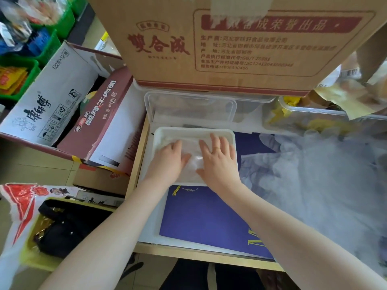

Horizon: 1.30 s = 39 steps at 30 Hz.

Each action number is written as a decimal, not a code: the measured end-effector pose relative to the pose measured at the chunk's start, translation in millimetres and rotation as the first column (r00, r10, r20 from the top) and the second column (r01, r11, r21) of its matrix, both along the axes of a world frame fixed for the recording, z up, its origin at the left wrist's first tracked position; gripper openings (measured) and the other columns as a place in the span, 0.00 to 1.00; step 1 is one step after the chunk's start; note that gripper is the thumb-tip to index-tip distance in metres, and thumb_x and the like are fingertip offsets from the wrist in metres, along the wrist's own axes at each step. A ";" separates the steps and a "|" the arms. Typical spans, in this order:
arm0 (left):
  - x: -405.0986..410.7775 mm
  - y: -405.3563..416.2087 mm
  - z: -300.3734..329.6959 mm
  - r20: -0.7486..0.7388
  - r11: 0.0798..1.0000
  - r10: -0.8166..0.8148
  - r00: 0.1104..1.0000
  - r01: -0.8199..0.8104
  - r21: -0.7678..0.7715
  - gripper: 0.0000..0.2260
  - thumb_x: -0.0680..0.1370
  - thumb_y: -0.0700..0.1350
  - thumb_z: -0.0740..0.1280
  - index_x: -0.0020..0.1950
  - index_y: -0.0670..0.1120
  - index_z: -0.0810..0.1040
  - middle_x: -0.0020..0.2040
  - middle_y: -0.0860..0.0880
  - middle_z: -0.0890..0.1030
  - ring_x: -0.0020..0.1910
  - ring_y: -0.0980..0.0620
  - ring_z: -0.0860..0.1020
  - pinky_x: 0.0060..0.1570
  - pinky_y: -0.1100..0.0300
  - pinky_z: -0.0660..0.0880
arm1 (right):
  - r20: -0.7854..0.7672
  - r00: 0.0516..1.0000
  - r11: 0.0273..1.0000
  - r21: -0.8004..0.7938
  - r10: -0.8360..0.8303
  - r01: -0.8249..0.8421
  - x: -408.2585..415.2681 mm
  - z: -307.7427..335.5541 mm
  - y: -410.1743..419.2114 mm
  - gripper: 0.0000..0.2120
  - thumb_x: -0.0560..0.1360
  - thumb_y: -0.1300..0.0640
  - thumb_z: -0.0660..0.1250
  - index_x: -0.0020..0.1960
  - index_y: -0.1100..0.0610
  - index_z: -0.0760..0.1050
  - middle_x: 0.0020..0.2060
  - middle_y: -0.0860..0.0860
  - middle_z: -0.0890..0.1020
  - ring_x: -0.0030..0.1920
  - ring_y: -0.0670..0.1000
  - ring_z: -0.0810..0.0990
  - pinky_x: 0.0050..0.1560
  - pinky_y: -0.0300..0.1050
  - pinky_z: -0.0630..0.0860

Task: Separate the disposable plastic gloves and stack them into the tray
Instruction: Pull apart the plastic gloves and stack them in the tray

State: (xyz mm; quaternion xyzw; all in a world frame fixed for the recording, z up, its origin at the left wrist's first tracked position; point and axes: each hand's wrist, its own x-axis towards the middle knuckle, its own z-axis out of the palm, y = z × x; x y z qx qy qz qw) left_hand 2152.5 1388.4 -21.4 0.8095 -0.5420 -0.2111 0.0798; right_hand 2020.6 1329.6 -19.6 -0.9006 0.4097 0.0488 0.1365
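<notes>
Gloves (193, 158) in tray (233, 139), flat under both hands (palms down).

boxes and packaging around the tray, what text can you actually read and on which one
"双合成": large red characters on the brown carton behind the tray.
"GB/T 20981": in that carton's red-framed panel; the remaining small print is blurred.
"康師傅" and "122克×12": on the white carton.
"牛肉面": on the maroon box; its other characters are unclear.
Gold lettering on the purple sheet: unreadable.

A printed cardboard box (219, 45) stands behind a clear plastic container (188, 107), green bins (31, 65) far left.
</notes>
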 end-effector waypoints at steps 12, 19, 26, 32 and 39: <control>19.9 5.3 5.3 0.180 0.898 -0.430 0.885 0.398 0.189 0.09 0.78 0.39 0.61 0.57 0.40 0.71 0.60 0.44 0.70 0.55 0.44 0.72 0.41 0.55 0.68 | -0.222 0.915 0.939 0.142 0.338 -0.312 -9.2 -5.4 -27.5 0.38 0.73 0.47 0.68 0.75 0.44 0.50 0.75 0.50 0.50 0.66 0.57 0.63 0.49 0.46 0.71; 11.4 -2.5 8.9 0.156 0.891 -0.405 0.901 0.350 0.291 0.19 0.81 0.56 0.55 0.60 0.44 0.74 0.58 0.47 0.73 0.58 0.46 0.73 0.46 0.58 0.67 | -0.363 0.883 0.952 0.057 0.299 -0.300 -5.3 2.1 -27.5 0.40 0.69 0.45 0.71 0.74 0.53 0.54 0.74 0.54 0.52 0.60 0.58 0.71 0.49 0.46 0.69; -3.1 -14.6 1.9 0.302 0.877 -0.378 0.875 0.234 0.420 0.15 0.74 0.43 0.68 0.59 0.44 0.70 0.55 0.45 0.74 0.55 0.44 0.75 0.40 0.56 0.67 | -0.478 0.808 0.913 -0.029 0.345 -0.407 -17.6 0.1 -40.9 0.37 0.69 0.51 0.69 0.71 0.59 0.57 0.63 0.56 0.67 0.59 0.53 0.73 0.69 0.45 0.56; -9.6 -17.6 -2.3 0.335 0.896 -0.348 0.876 0.205 0.395 0.13 0.73 0.38 0.66 0.57 0.43 0.71 0.54 0.45 0.76 0.54 0.43 0.77 0.41 0.56 0.67 | -0.194 0.891 0.892 -0.114 0.411 -0.436 -43.9 -2.3 -43.7 0.25 0.72 0.39 0.56 0.48 0.58 0.79 0.45 0.55 0.78 0.49 0.57 0.78 0.73 0.53 0.54; -12.1 -9.6 1.8 0.330 0.906 -0.313 0.891 0.176 0.385 0.12 0.77 0.39 0.62 0.60 0.42 0.71 0.57 0.44 0.74 0.57 0.44 0.74 0.47 0.55 0.70 | -0.110 0.871 0.837 -0.243 0.479 -0.491 -65.7 -8.1 -28.3 0.19 0.71 0.50 0.56 0.26 0.53 0.77 0.25 0.46 0.76 0.39 0.52 0.81 0.62 0.62 0.69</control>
